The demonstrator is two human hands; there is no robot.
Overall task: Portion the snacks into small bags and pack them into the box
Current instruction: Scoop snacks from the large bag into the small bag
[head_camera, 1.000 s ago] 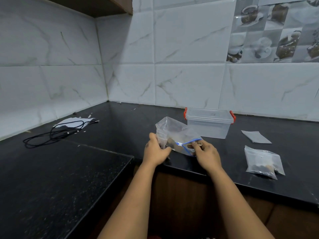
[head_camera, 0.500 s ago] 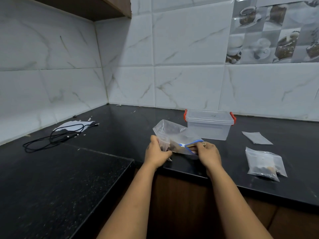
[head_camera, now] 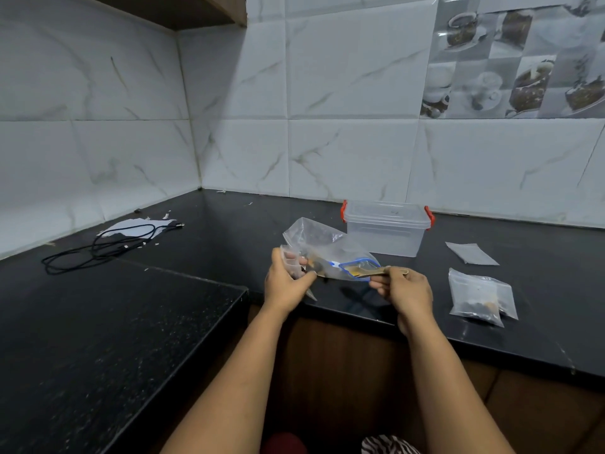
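While my left hand (head_camera: 288,283) grips the snack bag's (head_camera: 322,253) left end and my right hand (head_camera: 404,290) pinches a spoon (head_camera: 371,271) entering its blue-rimmed mouth, the bag lies left-to-right above the worktop (head_camera: 229,244), nearer than the box (head_camera: 386,232).

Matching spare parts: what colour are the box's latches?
Red-orange, on the box, clearest in the head view.

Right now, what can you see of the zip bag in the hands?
The zip bag is clear, crinkled soft plastic with a blue zip edge, lying on its side just above the counter, mouth open toward the right. Brown snack pieces show inside. The left hand grips its closed end; the right hand holds a tan spoon-like tool reaching into the mouth. The box stands just behind it.
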